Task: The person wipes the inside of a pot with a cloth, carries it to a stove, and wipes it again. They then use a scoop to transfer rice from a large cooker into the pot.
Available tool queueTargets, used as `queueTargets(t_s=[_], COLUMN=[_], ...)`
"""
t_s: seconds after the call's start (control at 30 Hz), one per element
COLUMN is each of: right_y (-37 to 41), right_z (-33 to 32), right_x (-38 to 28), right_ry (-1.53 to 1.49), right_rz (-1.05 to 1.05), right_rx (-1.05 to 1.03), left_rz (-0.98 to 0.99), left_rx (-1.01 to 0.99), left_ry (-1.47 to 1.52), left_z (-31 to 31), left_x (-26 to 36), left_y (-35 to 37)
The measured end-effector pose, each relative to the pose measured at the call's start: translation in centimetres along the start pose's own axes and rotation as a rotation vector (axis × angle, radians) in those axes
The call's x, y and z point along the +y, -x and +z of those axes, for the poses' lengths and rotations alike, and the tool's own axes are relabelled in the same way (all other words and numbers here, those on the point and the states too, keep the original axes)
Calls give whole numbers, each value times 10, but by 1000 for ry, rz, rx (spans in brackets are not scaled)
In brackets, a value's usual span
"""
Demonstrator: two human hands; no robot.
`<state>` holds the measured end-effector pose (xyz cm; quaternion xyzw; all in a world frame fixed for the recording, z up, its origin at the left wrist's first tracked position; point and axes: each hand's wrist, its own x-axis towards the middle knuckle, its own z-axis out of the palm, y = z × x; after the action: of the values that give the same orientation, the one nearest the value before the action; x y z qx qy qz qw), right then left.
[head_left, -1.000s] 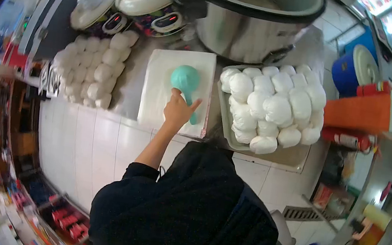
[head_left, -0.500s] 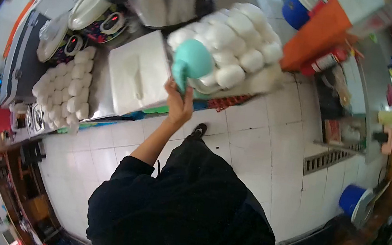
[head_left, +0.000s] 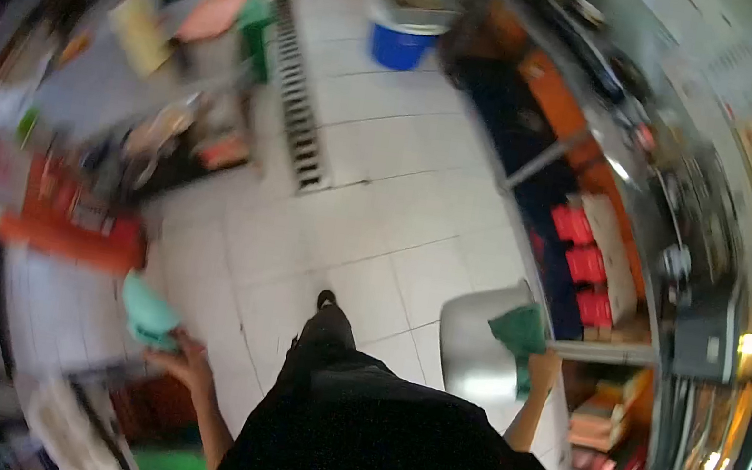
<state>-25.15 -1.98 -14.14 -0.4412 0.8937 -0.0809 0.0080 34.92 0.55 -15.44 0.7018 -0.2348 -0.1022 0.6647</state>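
Observation:
At the left, my left hand [head_left: 186, 357] grips a teal plastic jug [head_left: 150, 311], blurred by motion, whose handle side faces my fingers. My right hand [head_left: 544, 369] is closed on a dark green cloth [head_left: 521, 330] over on the right. The cloth lies against the edge of a smooth silver metal vessel [head_left: 471, 345] with rounded corners; whether my fingers also grip the metal through the cloth I cannot tell. Below the jug, the counter corner with a whitish cloth [head_left: 69, 432] shows in blur.
White floor tiles with a drain grate [head_left: 295, 94] stretch ahead. A blue bucket [head_left: 403, 42] stands farther off. Along the right runs a shelving unit [head_left: 604, 354] with red items and equipment on top. An orange container [head_left: 78, 236] and a worktop [head_left: 107, 96] are on the left.
My view has swung right, away from the counter with rows of white dough-like balls. The jug has left that counter with my left hand. My right hand, cloth and metal vessel have come into view.

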Motion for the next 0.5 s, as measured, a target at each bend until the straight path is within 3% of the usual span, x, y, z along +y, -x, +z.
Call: queueTargets(t_s=[0.07, 0.1, 0.17, 0.23, 0.27, 0.3, 0.33, 0.37, 0.4, 0.43, 0.47, 0.5], right_y=[-30, -51, -95, -151, -182, -215, -244, -280, -313, -338, -364, -392], right_z=[-16, -20, -21, -23, -38, -52, -68, -82, -96, -130, -166, -187], right_x=[-20, -28, -37, -46, -54, -65, -75, -84, -93, -121, -157, -184], right_ry=[-67, -46, -44, -63, -64, -72, -76, -81, -88, -112, -140, -221], right_rz=[110, 89, 107, -69, 45, -55, -158, -184, -210, -177, -144, -186], right_rx=[72, 83, 100, 211, -5, 66, 139, 173, 203, 87, -35, -29], left_rz=[119, 262, 292, 294, 283, 389, 342, 577, 226, 531, 214, 214], left_rx=[-21, -143, -235, -329, -396, -551, -575, -553, -615, -664, -844, -911], left_ry=[76, 82, 5, 75, 109, 209, 231, 52, 305, 398, 338, 381], left_z=[66, 94, 175, 280, 319, 370, 423, 477, 531, 581, 610, 652], left_x=[22, 18, 53, 80, 96, 78, 103, 127, 120, 115, 157, 169], left_y=[-17, -42, -60, -76, -85, -110, -107, -103, -105, -105, -86, -76])
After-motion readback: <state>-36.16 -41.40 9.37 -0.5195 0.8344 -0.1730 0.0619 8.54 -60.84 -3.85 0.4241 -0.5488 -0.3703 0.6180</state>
